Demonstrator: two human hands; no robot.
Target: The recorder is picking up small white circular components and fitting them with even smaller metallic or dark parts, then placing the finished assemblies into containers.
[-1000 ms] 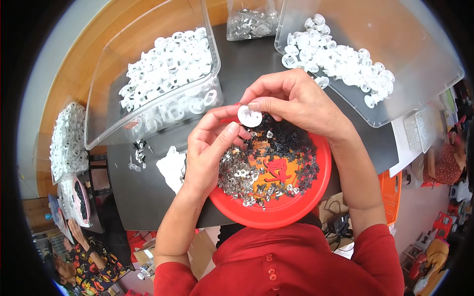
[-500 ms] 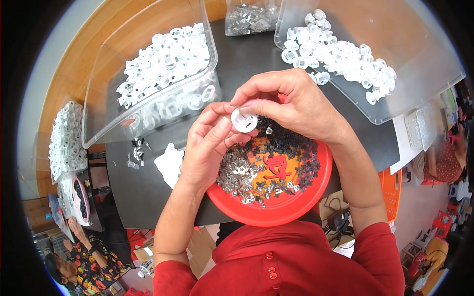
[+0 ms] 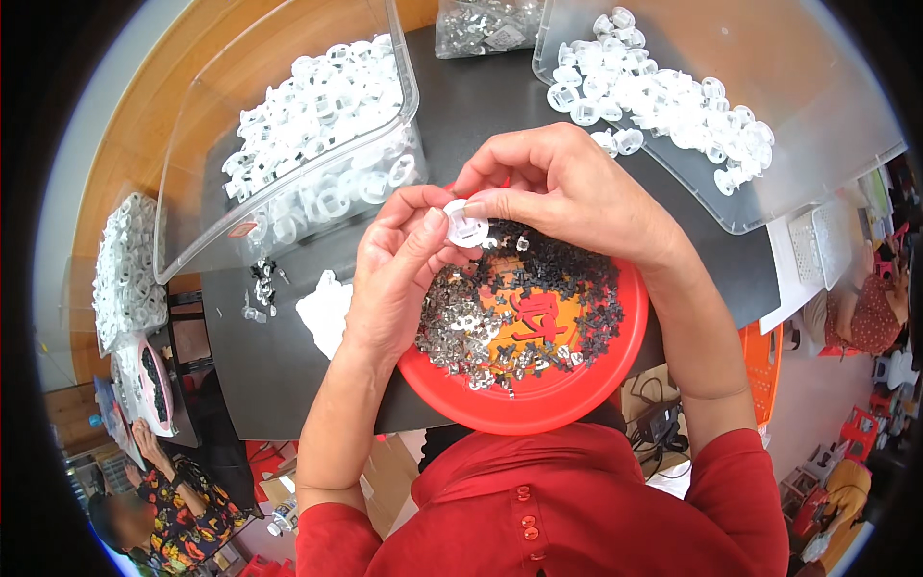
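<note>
Between my two hands, above the far left part of a red round tray [image 3: 519, 415], is a small white round plastic piece [image 3: 467, 225] with slots in its face. My left hand [image 3: 399, 264] pinches its left edge between thumb and fingers. From the other side my right hand [image 3: 553, 192] closes thumb and fingertips on its upper right edge. Small silver metal clips [image 3: 461, 332] lie heaped at the tray's left, and small black pieces [image 3: 596, 303] fill its far and right parts. Whether a clip is tucked behind my fingers cannot be seen.
A clear bin [image 3: 288, 216] full of white round pieces stands far left; another clear bin [image 3: 769, 115] with similar pieces lies far right. A bag of metal parts [image 3: 488, 27] sits between them. A crumpled white cloth [image 3: 325, 313] rests left of the tray. A co-worker [image 3: 183, 500] sits lower left.
Both hands, with the white piece, have shifted very slightly to the left. The white piece has turned a little, its face now looking narrower.
</note>
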